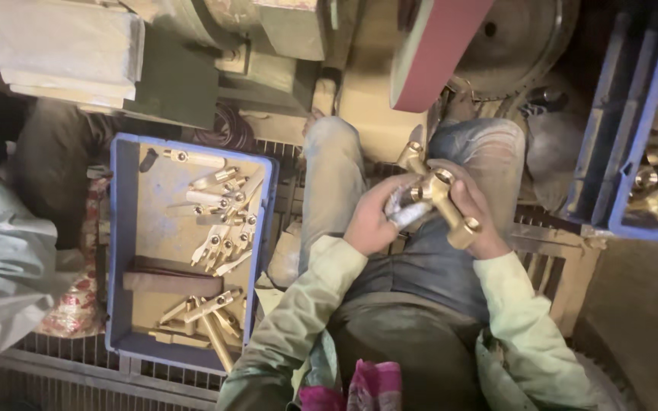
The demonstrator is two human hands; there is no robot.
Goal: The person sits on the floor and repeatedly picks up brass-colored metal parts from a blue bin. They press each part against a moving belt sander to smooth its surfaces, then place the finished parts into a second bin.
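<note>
While both hands' fingers [462, 199] pinch brass fitting [442, 199]; blue tray [119, 228] on grate [78, 365] nearby.

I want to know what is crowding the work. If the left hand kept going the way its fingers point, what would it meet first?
The left hand points rightward, fingers already on the brass fitting; just beyond that is the right hand. Depth is hard to judge.
</note>
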